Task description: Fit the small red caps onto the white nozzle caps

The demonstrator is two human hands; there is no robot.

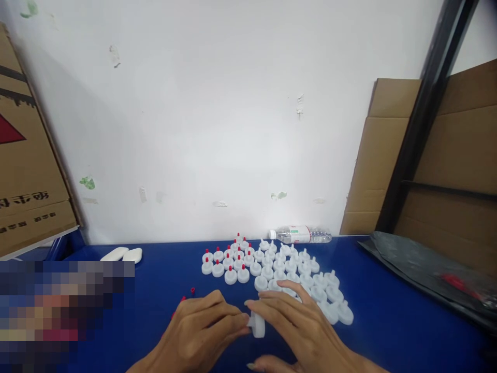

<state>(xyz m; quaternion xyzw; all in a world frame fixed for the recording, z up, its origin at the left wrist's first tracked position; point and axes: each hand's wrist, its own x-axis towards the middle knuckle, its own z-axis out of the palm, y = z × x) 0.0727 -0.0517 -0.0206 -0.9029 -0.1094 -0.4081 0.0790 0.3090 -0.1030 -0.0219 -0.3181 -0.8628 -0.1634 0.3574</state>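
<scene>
Both hands meet low in the middle over a blue table (388, 321). My right hand (298, 326) pinches a white plastic cap (257, 325) between thumb and fingers. My left hand (202, 329) is curled, its fingertips pressed against the same cap from the left; what sits between them is hidden. Behind the hands lie several white caps (306, 282) without tips, and farther back several white caps with red tips (231, 259) stand in rows. Small loose red tips (192, 290) lie left of my left hand.
A clear water bottle (301, 234) lies on its side against the white wall. Two white oval pieces (123, 254) sit at the back left. Cardboard boxes (27, 171) lean at the left, and cardboard sheets (458, 155) at the right. A black plastic sheet (427, 264) covers the right side.
</scene>
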